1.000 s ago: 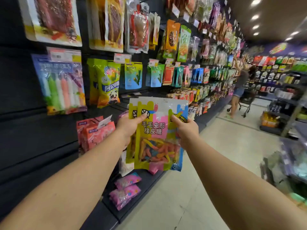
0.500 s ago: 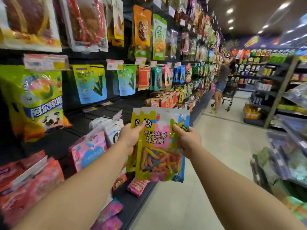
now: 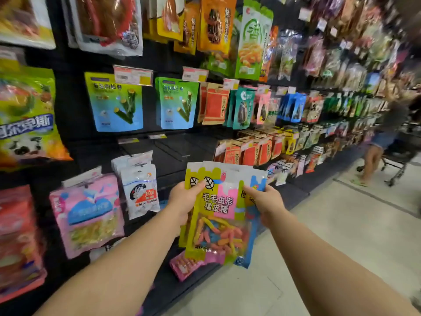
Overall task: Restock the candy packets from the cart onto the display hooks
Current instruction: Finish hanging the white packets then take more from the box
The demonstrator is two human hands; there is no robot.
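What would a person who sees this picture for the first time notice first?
First, the candy packets in the middle, a small stack with worm-shaped sweets, which the left hand and the right hand grip at its two upper sides. Behind them the black display wall is full of hanging bags, such as the two blue-green snack bags above the hands. Far right, blurred, a person stands by a cart.

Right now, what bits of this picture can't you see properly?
- Head view: how many gummy worm packets are stacked; the front one hides the rest.
- The far shopper and far shelves: motion blur.
- Price tags: print too small.
- The cart: out of frame.
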